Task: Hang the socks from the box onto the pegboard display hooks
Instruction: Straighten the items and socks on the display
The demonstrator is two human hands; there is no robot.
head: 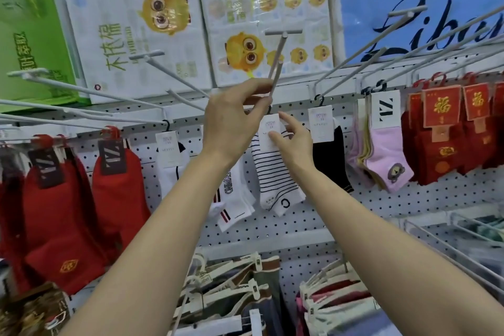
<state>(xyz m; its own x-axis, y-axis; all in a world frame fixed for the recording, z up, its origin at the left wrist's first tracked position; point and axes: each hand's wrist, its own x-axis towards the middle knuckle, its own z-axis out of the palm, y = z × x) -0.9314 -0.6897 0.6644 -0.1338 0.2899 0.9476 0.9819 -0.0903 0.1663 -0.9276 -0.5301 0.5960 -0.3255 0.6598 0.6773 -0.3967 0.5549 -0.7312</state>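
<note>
Left hand (231, 120) pinching one white display hook (276, 73), right hand (293, 139) with straight fingers touching the label of one striped sock (275, 174) hanging on the pegboard (300, 215), one white sock (234, 199) beside.

A black-and-white striped sock (275, 172) hangs upright from the white hook (276, 68), its card touching the right fingertips (274, 137).

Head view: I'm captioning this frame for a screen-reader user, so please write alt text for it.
A person's left hand pinches a white display hook on a pegboard, while the right hand touches the card label of a striped sock hanging there. Red socks, a black sock and pink socks hang alongside.
</note>
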